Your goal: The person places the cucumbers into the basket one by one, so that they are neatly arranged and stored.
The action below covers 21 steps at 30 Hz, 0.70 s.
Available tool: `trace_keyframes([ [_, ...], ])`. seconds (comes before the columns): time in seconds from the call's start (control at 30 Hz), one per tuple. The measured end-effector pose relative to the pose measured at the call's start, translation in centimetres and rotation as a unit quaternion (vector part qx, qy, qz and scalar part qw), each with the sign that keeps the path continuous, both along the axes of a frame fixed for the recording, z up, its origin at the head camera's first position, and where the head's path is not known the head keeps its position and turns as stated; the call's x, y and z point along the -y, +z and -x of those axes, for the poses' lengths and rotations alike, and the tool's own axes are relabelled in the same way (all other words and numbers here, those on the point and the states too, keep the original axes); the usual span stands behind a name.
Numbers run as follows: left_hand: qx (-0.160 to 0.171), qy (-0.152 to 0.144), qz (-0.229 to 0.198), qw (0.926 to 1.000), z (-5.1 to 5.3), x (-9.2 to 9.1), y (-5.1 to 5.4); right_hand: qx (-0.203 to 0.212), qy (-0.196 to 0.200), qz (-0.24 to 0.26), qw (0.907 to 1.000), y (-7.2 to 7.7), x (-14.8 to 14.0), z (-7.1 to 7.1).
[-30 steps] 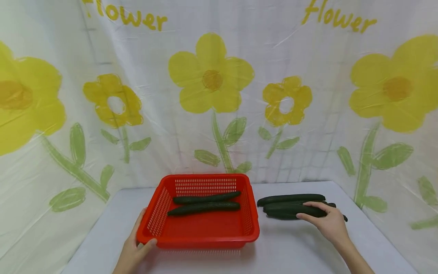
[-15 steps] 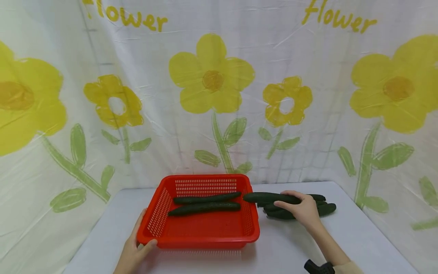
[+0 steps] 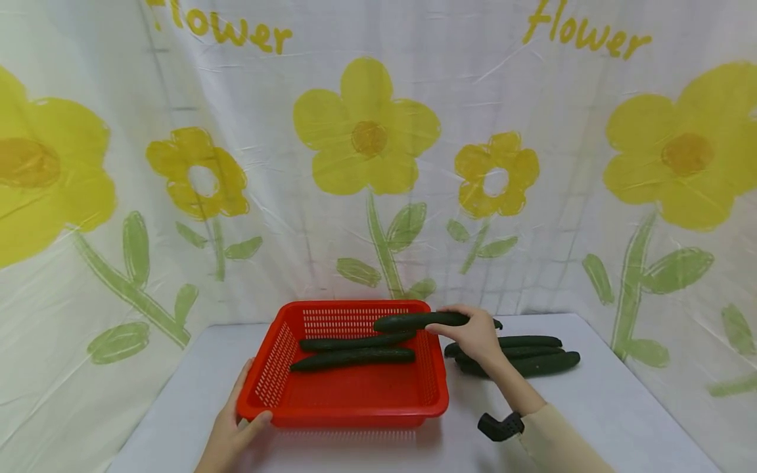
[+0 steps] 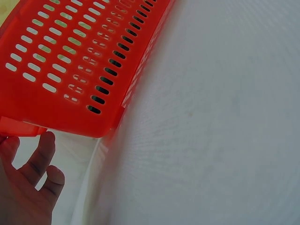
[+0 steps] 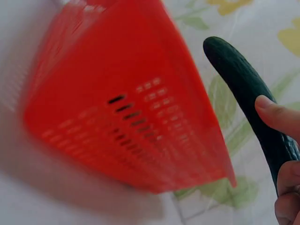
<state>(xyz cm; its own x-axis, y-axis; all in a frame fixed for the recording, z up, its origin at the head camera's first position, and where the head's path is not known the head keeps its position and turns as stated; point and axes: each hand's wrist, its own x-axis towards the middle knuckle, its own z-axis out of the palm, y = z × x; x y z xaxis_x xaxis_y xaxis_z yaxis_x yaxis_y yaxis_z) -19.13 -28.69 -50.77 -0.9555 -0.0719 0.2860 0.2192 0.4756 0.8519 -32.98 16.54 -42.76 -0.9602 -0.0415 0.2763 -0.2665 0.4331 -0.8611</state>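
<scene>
My right hand (image 3: 473,334) grips a dark green cucumber (image 3: 397,322) above the right rim of the red basket (image 3: 349,415); the cucumber's left end is over the basket's inside. In the right wrist view the thumb and curled fingers of that hand (image 5: 287,154) pinch the cucumber (image 5: 236,72) beside the basket wall (image 5: 93,84). Inside the basket lie two cucumbers (image 3: 355,358), one behind the other. My left hand (image 3: 232,427) holds the basket's near left corner, thumb on the rim; the left wrist view shows its fingers (image 4: 40,157) bent under the rim.
Several cucumbers (image 3: 547,363) lie in a pile on the white table (image 3: 615,414), right of the basket. A white curtain (image 3: 284,249) with painted yellow flowers hangs behind the table. A black device (image 3: 500,427) is on the right wrist.
My right hand has taken a cucumber from the pile, lifted it and carried it left to the basket's right rim. The left hand and basket have stayed in place.
</scene>
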Motion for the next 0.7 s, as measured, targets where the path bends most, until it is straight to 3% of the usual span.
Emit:
trace_keyframes([
  [0.47, -0.023, -0.005, -0.003, 0.9997, 0.1, -0.1, -0.1, -0.032, 0.044, 0.021, 0.9983, 3.7, 6.2, 1.9],
  [0.7, -0.003, 0.002, -0.004, 1.0000, 0.0, -0.1, -0.1, -0.042, 0.068, 0.034, 0.9962, 4.4, 9.0, 2.4],
])
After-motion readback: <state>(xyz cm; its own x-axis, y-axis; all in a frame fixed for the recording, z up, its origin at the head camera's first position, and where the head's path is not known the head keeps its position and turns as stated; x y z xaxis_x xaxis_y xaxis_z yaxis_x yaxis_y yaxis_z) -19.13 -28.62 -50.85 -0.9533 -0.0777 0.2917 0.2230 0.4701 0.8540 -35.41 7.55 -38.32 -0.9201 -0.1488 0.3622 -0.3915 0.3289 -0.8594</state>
